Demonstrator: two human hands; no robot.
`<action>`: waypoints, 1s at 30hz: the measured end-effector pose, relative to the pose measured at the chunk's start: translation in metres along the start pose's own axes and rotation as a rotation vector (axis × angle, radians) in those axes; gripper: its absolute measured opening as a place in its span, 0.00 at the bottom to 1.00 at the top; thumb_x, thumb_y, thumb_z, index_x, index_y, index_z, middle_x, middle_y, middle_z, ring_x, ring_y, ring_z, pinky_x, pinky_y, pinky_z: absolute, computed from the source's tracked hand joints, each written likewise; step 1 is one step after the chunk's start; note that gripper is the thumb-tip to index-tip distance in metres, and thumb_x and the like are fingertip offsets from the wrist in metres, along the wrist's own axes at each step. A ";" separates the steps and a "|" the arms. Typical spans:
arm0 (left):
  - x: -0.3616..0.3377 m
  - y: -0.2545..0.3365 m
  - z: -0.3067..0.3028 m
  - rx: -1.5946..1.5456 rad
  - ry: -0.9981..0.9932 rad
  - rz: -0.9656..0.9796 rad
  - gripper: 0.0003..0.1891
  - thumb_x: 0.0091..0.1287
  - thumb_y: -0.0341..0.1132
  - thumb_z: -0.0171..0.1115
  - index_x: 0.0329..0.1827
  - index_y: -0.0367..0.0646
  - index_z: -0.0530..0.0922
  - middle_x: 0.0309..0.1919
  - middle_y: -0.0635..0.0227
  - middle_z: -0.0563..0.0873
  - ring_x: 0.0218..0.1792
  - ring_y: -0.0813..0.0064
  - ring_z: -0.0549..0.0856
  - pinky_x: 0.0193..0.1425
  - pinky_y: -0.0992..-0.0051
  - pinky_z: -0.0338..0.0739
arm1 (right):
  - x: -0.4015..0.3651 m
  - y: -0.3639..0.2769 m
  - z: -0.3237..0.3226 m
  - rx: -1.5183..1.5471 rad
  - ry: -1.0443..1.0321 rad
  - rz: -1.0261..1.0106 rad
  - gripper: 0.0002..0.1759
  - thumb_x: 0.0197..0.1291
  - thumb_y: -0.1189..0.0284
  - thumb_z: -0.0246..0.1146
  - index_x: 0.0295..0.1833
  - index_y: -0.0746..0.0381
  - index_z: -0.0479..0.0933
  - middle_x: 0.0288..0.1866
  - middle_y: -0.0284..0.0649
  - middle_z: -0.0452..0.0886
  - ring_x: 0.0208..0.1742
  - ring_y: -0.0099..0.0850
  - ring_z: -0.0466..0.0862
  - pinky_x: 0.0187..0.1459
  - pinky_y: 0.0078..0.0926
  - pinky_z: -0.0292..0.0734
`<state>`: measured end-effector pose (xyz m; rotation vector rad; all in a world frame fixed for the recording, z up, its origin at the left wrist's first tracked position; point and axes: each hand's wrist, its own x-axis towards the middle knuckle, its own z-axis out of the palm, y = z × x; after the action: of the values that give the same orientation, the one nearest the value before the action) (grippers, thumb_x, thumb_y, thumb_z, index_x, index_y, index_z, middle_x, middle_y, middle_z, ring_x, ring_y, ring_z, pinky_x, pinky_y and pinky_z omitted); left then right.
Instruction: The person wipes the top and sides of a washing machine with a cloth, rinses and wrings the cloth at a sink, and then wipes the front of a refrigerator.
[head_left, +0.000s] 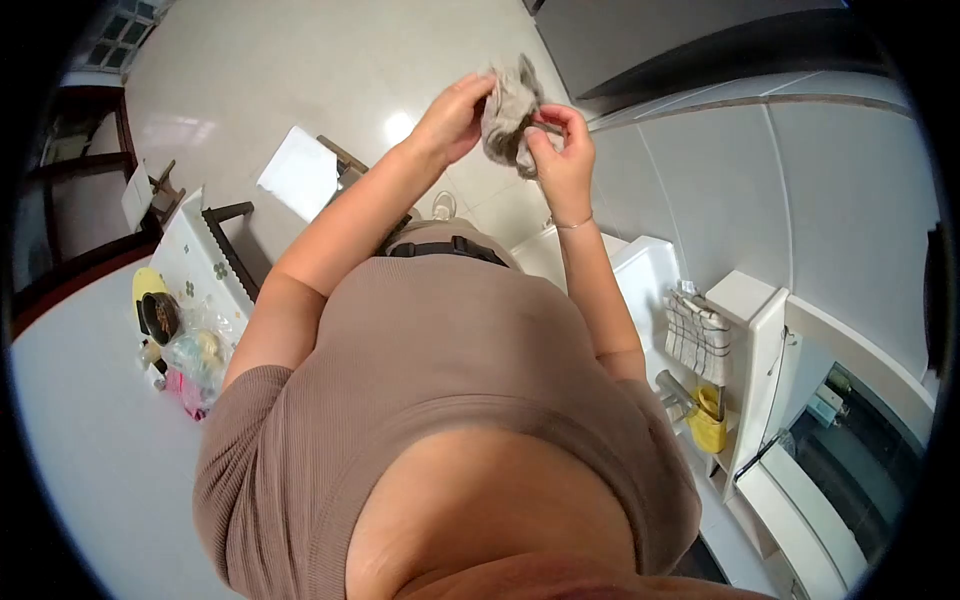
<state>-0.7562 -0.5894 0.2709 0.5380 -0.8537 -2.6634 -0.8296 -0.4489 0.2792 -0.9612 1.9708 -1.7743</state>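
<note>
A crumpled grey-beige cloth [511,108] hangs in the air between my two hands, out in front of my body. My left hand [453,118] grips its left side, with the fingertips partly hidden behind the folds. On the other side, my right hand [565,165] pinches the cloth's right edge between thumb and fingers. The cloth is bunched, with darker patches along its top and lower folds; its full shape cannot be made out.
To the right are a white washbasin [642,268], a checked towel [697,335], a yellow container [707,422] and a grey tiled wall [700,190]. At left stand a white-topped stool [300,173] and a table [205,255] near bagged items [200,345].
</note>
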 end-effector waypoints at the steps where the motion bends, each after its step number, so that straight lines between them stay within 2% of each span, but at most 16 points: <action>1: 0.012 0.006 0.002 -0.026 -0.034 0.014 0.12 0.66 0.35 0.50 0.46 0.35 0.71 0.43 0.62 0.79 0.46 0.72 0.79 0.52 0.73 0.73 | 0.001 0.003 -0.002 0.059 0.050 0.069 0.17 0.53 0.76 0.60 0.49 0.70 0.69 0.39 0.40 0.76 0.41 0.26 0.76 0.44 0.22 0.72; 2: 0.025 0.009 0.002 -0.013 -0.076 -0.003 0.12 0.66 0.35 0.50 0.46 0.36 0.72 0.43 0.63 0.79 0.46 0.72 0.78 0.52 0.72 0.73 | 0.004 0.006 -0.006 0.211 0.014 0.195 0.20 0.54 0.74 0.61 0.50 0.72 0.67 0.40 0.41 0.76 0.41 0.26 0.76 0.45 0.22 0.72; 5: 0.042 0.015 0.017 0.102 -0.162 -0.097 0.12 0.67 0.36 0.50 0.46 0.38 0.71 0.42 0.65 0.79 0.44 0.73 0.78 0.51 0.72 0.72 | 0.016 -0.011 -0.013 0.317 -0.018 0.281 0.22 0.56 0.72 0.60 0.53 0.71 0.66 0.39 0.39 0.76 0.42 0.25 0.75 0.44 0.22 0.72; 7: 0.044 0.019 0.033 0.203 -0.204 -0.172 0.12 0.67 0.37 0.50 0.47 0.39 0.71 0.42 0.65 0.78 0.44 0.74 0.77 0.51 0.72 0.72 | 0.026 -0.002 -0.015 0.285 -0.009 0.199 0.19 0.55 0.72 0.60 0.51 0.71 0.69 0.39 0.38 0.76 0.41 0.24 0.75 0.43 0.22 0.71; 9: 0.044 0.022 0.048 0.290 -0.170 -0.199 0.12 0.67 0.39 0.50 0.47 0.41 0.71 0.40 0.67 0.79 0.41 0.75 0.77 0.49 0.72 0.73 | 0.032 0.017 -0.022 -0.190 0.041 -0.098 0.14 0.53 0.73 0.59 0.44 0.70 0.74 0.39 0.36 0.76 0.39 0.22 0.75 0.41 0.21 0.71; 10: 0.053 0.019 0.043 0.292 -0.180 -0.210 0.12 0.67 0.39 0.50 0.47 0.41 0.71 0.40 0.67 0.79 0.41 0.75 0.77 0.49 0.72 0.73 | 0.036 0.007 -0.024 -0.308 0.134 -0.117 0.10 0.51 0.76 0.56 0.37 0.69 0.76 0.40 0.36 0.77 0.39 0.24 0.75 0.41 0.23 0.70; 11: 0.064 0.018 0.034 0.338 -0.185 -0.208 0.13 0.67 0.39 0.49 0.48 0.41 0.71 0.40 0.68 0.79 0.42 0.75 0.77 0.49 0.71 0.74 | 0.037 0.007 -0.027 -0.313 0.146 -0.111 0.10 0.51 0.76 0.56 0.37 0.69 0.76 0.40 0.36 0.77 0.39 0.24 0.75 0.41 0.23 0.70; 13: 0.080 0.019 0.023 0.386 -0.199 -0.212 0.13 0.68 0.40 0.48 0.49 0.41 0.71 0.41 0.68 0.79 0.43 0.75 0.78 0.48 0.71 0.75 | 0.044 0.010 -0.037 0.261 0.210 0.186 0.09 0.50 0.78 0.53 0.37 0.70 0.75 0.41 0.37 0.78 0.40 0.27 0.76 0.43 0.25 0.70; 14: 0.085 0.022 0.022 0.336 -0.194 -0.250 0.14 0.69 0.39 0.46 0.50 0.41 0.71 0.41 0.68 0.79 0.45 0.75 0.78 0.49 0.70 0.75 | 0.048 0.014 -0.045 0.456 0.218 0.235 0.12 0.49 0.81 0.49 0.39 0.72 0.74 0.43 0.40 0.78 0.42 0.30 0.77 0.46 0.28 0.70; 15: 0.090 0.025 0.020 0.286 -0.189 -0.289 0.14 0.69 0.39 0.45 0.51 0.41 0.70 0.42 0.68 0.80 0.47 0.75 0.78 0.49 0.69 0.75 | 0.053 0.017 -0.047 0.453 0.232 0.236 0.12 0.49 0.81 0.49 0.39 0.72 0.74 0.43 0.40 0.78 0.42 0.30 0.77 0.46 0.28 0.70; 17: 0.097 0.034 0.025 0.281 -0.231 -0.332 0.15 0.70 0.39 0.43 0.52 0.39 0.69 0.44 0.64 0.79 0.48 0.71 0.78 0.51 0.67 0.75 | 0.065 0.019 -0.048 0.967 0.182 0.304 0.21 0.51 0.79 0.49 0.53 0.75 0.67 0.51 0.48 0.74 0.55 0.36 0.73 0.57 0.30 0.67; 19: 0.104 0.040 0.032 0.289 -0.070 -0.326 0.17 0.70 0.40 0.44 0.53 0.37 0.68 0.45 0.60 0.78 0.47 0.68 0.79 0.53 0.67 0.75 | 0.073 0.015 -0.040 0.939 0.185 0.325 0.21 0.52 0.79 0.50 0.53 0.74 0.66 0.52 0.48 0.74 0.55 0.36 0.73 0.58 0.31 0.66; 24: 0.145 0.064 0.017 0.177 -0.097 -0.347 0.19 0.69 0.40 0.47 0.56 0.35 0.67 0.49 0.57 0.77 0.51 0.67 0.78 0.56 0.69 0.73 | 0.115 0.025 -0.023 0.876 0.174 0.349 0.21 0.52 0.78 0.53 0.54 0.73 0.66 0.53 0.47 0.73 0.56 0.36 0.73 0.61 0.34 0.64; 26: 0.159 0.085 0.016 0.049 -0.169 -0.510 0.20 0.66 0.39 0.53 0.55 0.33 0.67 0.50 0.58 0.77 0.50 0.68 0.78 0.56 0.70 0.73 | 0.139 0.028 -0.012 0.881 0.266 0.305 0.20 0.54 0.78 0.54 0.53 0.73 0.66 0.52 0.47 0.74 0.55 0.36 0.74 0.60 0.35 0.65; 27: 0.169 0.090 0.011 0.048 -0.169 -0.514 0.20 0.66 0.39 0.53 0.55 0.33 0.67 0.50 0.58 0.77 0.50 0.68 0.78 0.56 0.70 0.73 | 0.150 0.028 -0.007 0.879 0.270 0.308 0.20 0.54 0.78 0.54 0.53 0.73 0.66 0.52 0.47 0.74 0.55 0.36 0.74 0.60 0.35 0.65; 30: 0.201 0.107 -0.004 0.221 -0.408 -0.511 0.23 0.62 0.37 0.57 0.56 0.34 0.66 0.51 0.59 0.76 0.52 0.68 0.77 0.57 0.70 0.72 | 0.180 0.024 0.005 0.858 0.370 0.306 0.16 0.57 0.78 0.54 0.51 0.71 0.68 0.47 0.42 0.76 0.49 0.30 0.76 0.53 0.26 0.70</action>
<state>-0.9156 -0.7512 0.2803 0.2873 -1.2821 -3.2337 -0.9632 -0.5718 0.2912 -0.0525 1.1714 -2.3652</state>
